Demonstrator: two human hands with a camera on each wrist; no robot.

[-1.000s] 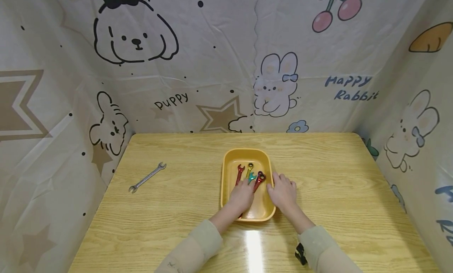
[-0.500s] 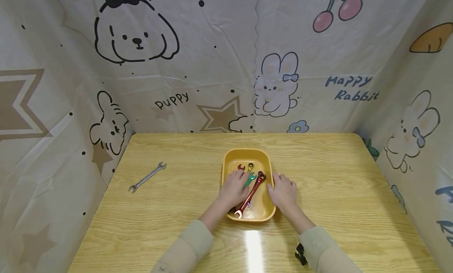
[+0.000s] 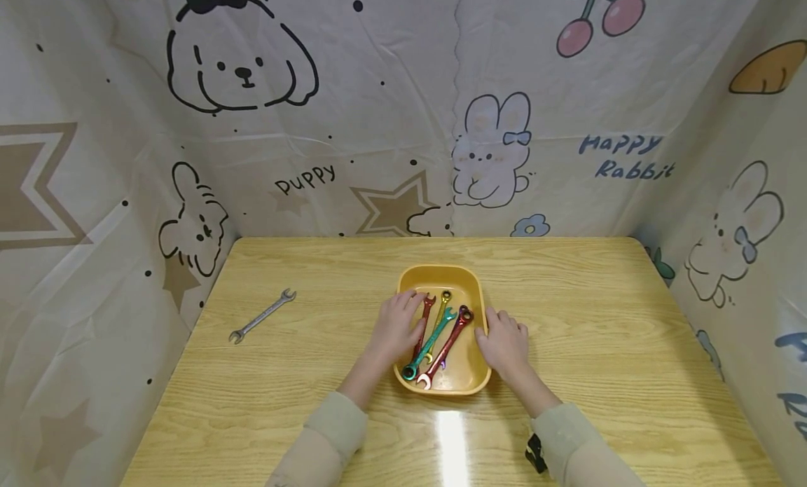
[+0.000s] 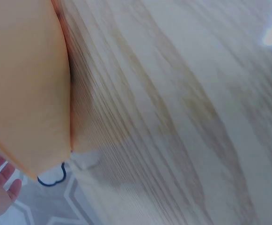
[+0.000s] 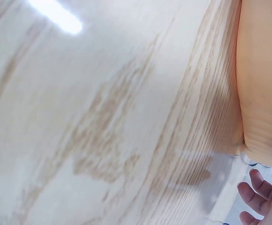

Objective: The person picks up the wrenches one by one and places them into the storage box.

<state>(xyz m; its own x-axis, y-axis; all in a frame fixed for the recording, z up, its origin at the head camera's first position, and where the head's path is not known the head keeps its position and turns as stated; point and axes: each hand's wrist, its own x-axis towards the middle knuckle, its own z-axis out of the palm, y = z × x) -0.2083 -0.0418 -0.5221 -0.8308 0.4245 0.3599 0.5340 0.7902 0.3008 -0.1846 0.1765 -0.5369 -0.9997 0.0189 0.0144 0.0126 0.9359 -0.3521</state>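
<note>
A yellow plastic tray (image 3: 467, 375) stands on the wooden table. My left hand (image 3: 394, 326) is over its left rim, fingers loosely extended and nothing held. At the right rim, my right hand (image 3: 506, 340) holds the tray, thumb on the edge and fingers outside. Inside lie a teal ratcheting wrench (image 3: 435, 338), a red ratcheting wrench (image 3: 451, 341), a second red wrench (image 3: 426, 315) and a yellow wrench (image 3: 440, 317). A purple wrench end (image 3: 443, 365) shows beneath the red one. Both wrist views show the tray's outer wall (image 4: 28, 84) beside loosely bent fingers.
A silver double open-end wrench (image 3: 263, 316) lies on the left part of the table (image 3: 302, 396). Printed cloth (image 3: 378, 122) walls in the back and sides. A black object (image 3: 535, 453) sits by the right sleeve.
My left hand has moved left and up from among the wrenches to the left rim, uncovering the teal, red and yellow ones. My right hand stays at the right rim.
</note>
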